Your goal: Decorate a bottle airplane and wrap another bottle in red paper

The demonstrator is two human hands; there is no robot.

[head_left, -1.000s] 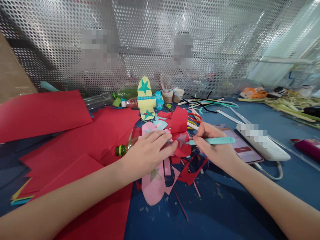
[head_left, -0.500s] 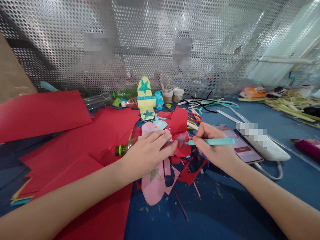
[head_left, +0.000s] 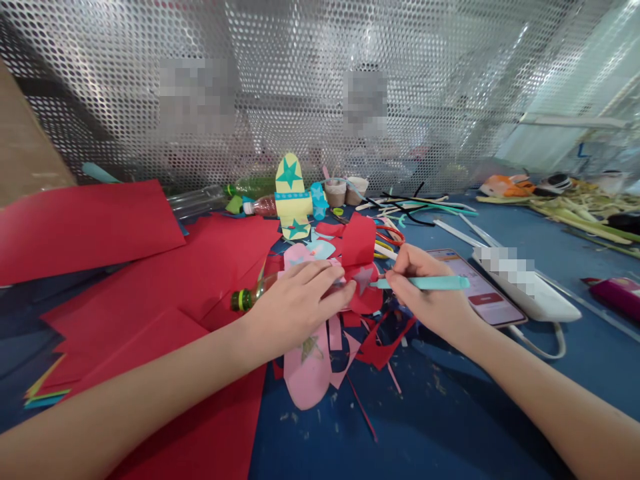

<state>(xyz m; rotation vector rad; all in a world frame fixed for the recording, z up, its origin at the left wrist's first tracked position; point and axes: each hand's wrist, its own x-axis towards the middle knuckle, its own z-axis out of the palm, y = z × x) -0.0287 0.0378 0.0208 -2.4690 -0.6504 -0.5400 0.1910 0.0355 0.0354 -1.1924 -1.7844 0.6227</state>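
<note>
My left hand [head_left: 300, 297] lies over a clear plastic bottle [head_left: 259, 291] on its side, fingers closed round its body. The bottle's green neck points left, and pink paper wings [head_left: 307, 380] extend above and below it. At its right end are rounded red paper pieces [head_left: 359, 240], one marked with a pale star [head_left: 363, 278]. A light-blue marker [head_left: 440, 283] is pinched in my right hand [head_left: 423, 287], its tip at that star. My left thumb reaches close to the star. Most of the bottle's middle is hidden under the left hand.
Red paper sheets [head_left: 165, 267] cover the left side. Behind stand a yellow paper-winged bottle plane [head_left: 289, 217] and small cups [head_left: 356, 190]. Scissors [head_left: 393, 235], a phone [head_left: 487, 293] and a white power bank [head_left: 537, 293] lie right. Paper scraps [head_left: 380, 343] surround the bottle.
Almost nothing differs. Both hands, the bottle and the marker stay in place; the view shifts very slightly.
</note>
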